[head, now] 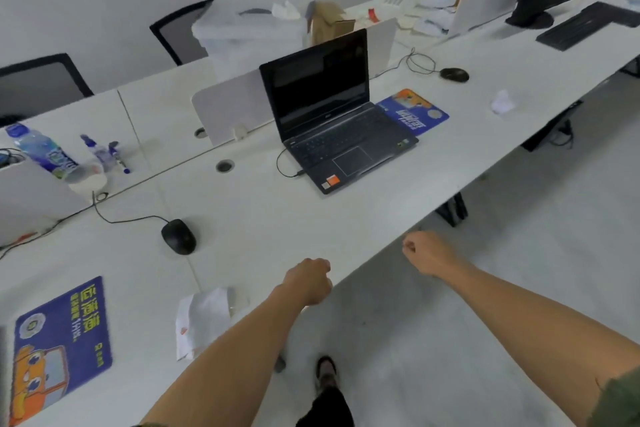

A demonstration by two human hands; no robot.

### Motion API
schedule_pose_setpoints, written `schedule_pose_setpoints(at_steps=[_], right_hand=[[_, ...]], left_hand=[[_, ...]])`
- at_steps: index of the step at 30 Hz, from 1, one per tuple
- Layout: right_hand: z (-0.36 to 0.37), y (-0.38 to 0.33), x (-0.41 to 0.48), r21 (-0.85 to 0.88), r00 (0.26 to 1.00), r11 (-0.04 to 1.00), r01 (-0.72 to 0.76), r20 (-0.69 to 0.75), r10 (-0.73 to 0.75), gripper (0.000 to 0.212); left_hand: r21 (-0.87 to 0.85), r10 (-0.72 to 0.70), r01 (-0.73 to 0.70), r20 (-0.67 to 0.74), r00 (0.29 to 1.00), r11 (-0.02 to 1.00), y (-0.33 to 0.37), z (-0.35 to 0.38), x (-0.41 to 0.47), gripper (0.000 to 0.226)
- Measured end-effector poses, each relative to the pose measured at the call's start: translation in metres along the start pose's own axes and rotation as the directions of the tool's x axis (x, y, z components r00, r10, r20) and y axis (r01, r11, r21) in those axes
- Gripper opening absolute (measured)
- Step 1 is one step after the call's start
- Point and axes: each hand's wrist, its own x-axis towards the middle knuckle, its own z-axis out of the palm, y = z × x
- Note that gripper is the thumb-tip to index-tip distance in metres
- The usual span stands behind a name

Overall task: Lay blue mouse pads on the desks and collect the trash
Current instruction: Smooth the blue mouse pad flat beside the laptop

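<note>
Fingers are sitting curled and empty; paper scrap is lying just left of my left hand, farther from my right hand.

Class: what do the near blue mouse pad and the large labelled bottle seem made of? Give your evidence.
Blue mouse pad: probably rubber or foam with a printed matte face; it lies thin and flat. Bottle: clear plastic, likely; see-through wall, printed label.
</note>
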Motion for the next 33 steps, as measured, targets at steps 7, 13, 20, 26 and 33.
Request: schedule_pose_setpoints(at_steps=[7, 13, 20, 26, 33], right_hand=[[-0.036, 0.069, 0.084, 0.059, 0.998, 0.997, -0.056, -0.009, 0.056, 0.036], [-0.099, 0.126, 0.153, 0.067, 0.990, 0.988, -0.140, 0.029, 0.138, 0.037], [-0.142, 0.194, 0.208, 0.129, 0.969, 0.961, -0.244, 0.056, 0.239, 0.032], [-0.181, 0.261, 0.285, 0.043, 0.981, 0.985, -0.166, 0.114, 0.160, 0.032], [-0.229, 0.319, 0.378, -0.052, 0.993, 0.998, 0.040, 0.114, -0.033, 0.036]], left_hand=[[0.006, 0.061, -0.061, 0.031, 0.998, 0.998, 0.068, -0.025, 0.119, 0.041], [0.007, 0.103, -0.103, 0.069, 0.992, 0.995, 0.139, -0.063, 0.204, 0.039], [0.049, 0.116, -0.120, 0.074, 0.990, 0.992, 0.206, -0.102, 0.270, 0.039], [0.013, 0.010, -0.011, 0.059, 0.998, 1.000, 0.269, -0.121, 0.334, 0.039], [-0.109, -0.152, 0.158, 0.055, 0.987, 0.981, 0.357, -0.118, 0.395, 0.038]])
